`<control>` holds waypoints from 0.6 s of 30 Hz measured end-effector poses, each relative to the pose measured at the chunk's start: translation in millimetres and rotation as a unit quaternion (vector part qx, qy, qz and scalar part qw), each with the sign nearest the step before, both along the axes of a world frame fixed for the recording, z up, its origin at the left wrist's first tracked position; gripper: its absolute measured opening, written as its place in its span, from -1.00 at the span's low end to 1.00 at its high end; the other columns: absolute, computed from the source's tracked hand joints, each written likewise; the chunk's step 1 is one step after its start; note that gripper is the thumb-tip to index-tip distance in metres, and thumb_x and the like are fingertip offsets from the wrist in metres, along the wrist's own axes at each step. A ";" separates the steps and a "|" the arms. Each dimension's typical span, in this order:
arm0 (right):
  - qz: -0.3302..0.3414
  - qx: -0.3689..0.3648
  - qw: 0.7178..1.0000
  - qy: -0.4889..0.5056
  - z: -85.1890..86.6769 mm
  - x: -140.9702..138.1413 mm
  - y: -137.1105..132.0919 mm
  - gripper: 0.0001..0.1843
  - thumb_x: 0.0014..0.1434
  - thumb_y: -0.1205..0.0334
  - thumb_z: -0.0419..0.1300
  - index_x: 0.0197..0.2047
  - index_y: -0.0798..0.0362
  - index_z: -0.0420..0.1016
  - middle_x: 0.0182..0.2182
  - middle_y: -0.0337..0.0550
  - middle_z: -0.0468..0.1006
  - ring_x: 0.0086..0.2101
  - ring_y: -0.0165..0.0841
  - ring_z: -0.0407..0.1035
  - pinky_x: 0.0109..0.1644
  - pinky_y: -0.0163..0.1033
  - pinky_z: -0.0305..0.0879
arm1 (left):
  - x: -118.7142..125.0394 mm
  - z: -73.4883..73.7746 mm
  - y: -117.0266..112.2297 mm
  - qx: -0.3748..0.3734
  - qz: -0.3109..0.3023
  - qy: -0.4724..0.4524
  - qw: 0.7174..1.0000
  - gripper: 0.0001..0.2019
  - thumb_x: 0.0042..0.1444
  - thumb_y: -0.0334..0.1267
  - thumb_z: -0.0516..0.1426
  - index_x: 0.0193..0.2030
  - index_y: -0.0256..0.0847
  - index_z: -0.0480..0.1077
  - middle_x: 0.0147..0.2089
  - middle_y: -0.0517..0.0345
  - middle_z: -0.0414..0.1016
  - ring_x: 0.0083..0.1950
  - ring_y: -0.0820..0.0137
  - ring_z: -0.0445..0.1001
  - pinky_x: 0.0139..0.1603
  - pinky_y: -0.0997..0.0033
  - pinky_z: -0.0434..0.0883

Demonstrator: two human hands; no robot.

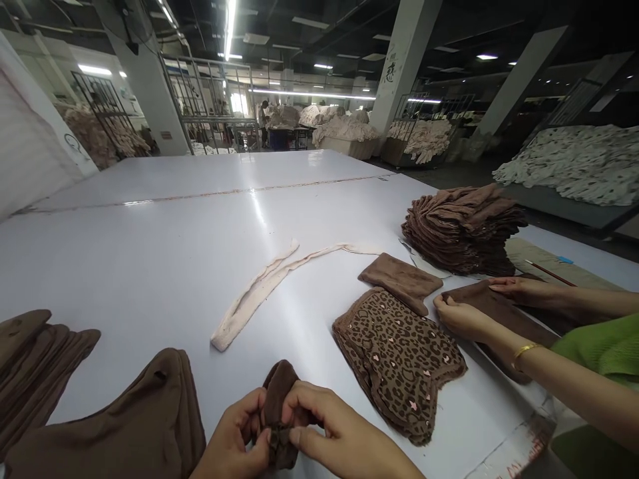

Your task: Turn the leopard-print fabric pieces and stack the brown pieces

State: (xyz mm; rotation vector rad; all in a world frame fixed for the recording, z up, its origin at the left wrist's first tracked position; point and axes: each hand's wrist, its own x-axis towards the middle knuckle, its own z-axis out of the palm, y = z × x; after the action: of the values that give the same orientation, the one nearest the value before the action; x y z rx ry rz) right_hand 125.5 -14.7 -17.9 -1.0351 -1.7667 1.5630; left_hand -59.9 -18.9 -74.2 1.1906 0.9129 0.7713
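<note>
At the bottom centre, my left hand (238, 438) and my right hand (333, 436) both pinch a small brown fabric piece (277, 399), bunched up between the fingers just above the white table (164, 259). A pile of plain brown fabric pieces (124, 426) lies just left of my hands. Right of them sits a stack of leopard-print brown pieces (399, 359), with a small plain brown piece (401, 280) behind it.
A co-worker's two hands (462, 316) rest on a brown piece (499, 313) at the right; a green sleeve shows there. A tall stack of brown pieces (462, 229) stands at the far right. A cream fabric strip (264, 286) lies mid-table. More brown pieces (34, 359) lie at the left edge.
</note>
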 end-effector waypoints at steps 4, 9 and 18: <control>-0.006 -0.044 0.998 0.035 -7.6 -0.7 6.4 -0.87 0.17 0.29 0.03 -0.32 0.10 0.38 -0.41 -0.25 0.33 -0.39 -0.45 0.21 -0.29 -0.35 0.16 | 5.5 4.9 -7.0 0.101 0.102 0.087 0.986 -0.72 0.10 -0.06 0.06 -0.47 -0.20 0.17 -0.55 0.33 0.03 -0.54 0.55 0.02 -0.55 0.58 0.06; -0.035 -0.059 0.997 0.033 -18.3 -6.6 9.2 -0.87 0.12 0.20 0.14 -0.31 0.09 0.34 -0.50 -0.30 0.29 -0.44 -0.44 0.22 -0.35 -0.35 0.17 | 13.4 11.4 -7.5 0.239 0.191 0.182 0.934 -0.82 0.14 -0.21 0.01 -0.46 -0.19 0.22 -0.46 0.23 0.17 -0.45 0.46 0.18 -0.44 0.52 0.17; -0.118 0.113 0.981 -0.106 -26.2 -29.6 -7.9 -0.78 -0.12 0.48 0.09 -0.43 0.02 0.14 -0.42 -0.24 0.28 -0.41 -0.38 0.18 -0.35 -0.28 0.05 | -2.9 11.3 -0.2 0.077 0.038 0.066 0.994 -0.76 0.15 -0.09 0.06 -0.39 -0.22 0.24 -0.41 0.19 0.28 -0.36 0.44 0.28 -0.32 0.49 0.28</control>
State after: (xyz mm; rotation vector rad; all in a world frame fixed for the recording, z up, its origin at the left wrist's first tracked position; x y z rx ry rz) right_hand 95.9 -22.6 -44.0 -1.2794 -1.8329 1.1150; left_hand -62.8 -19.1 -62.9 1.3608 1.0277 0.8427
